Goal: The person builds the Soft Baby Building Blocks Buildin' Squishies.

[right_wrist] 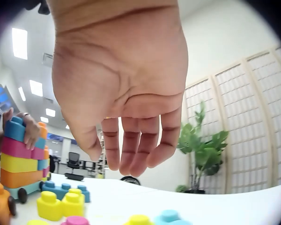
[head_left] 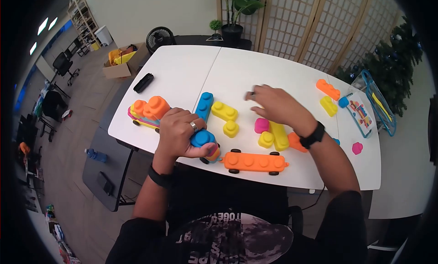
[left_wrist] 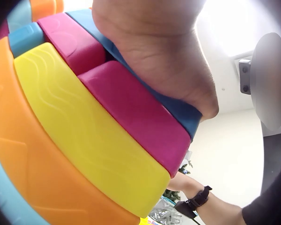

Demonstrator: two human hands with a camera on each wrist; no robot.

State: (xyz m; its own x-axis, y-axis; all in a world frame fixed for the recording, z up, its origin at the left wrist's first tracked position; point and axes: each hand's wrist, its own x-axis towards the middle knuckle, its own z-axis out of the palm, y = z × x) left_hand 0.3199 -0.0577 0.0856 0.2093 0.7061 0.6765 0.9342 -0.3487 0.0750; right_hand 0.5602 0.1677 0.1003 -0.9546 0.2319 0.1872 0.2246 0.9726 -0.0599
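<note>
My left hand [head_left: 175,132] grips the top of a tall block stack on wheels, thumb near its blue top block [head_left: 202,137]. In the left wrist view the palm lies against the blue layer, above magenta [left_wrist: 136,112], yellow [left_wrist: 84,126] and orange [left_wrist: 51,173] layers. My right hand [head_left: 280,108], empty, hovers over the table with relaxed fingers; the right wrist view shows the palm [right_wrist: 122,70] and hanging fingers. Below it lie a magenta block [head_left: 261,125] and a long yellow block [head_left: 278,137]. An orange wheeled base [head_left: 255,162] adjoins the stack's right side.
Yellow blocks [head_left: 224,111] and a long blue block [head_left: 204,105] lie between the hands. Orange blocks [head_left: 156,107] top a wheeled build at left; a black object [head_left: 143,83] lies behind it. At right are an orange block [head_left: 328,89] and a clear bag [head_left: 381,104].
</note>
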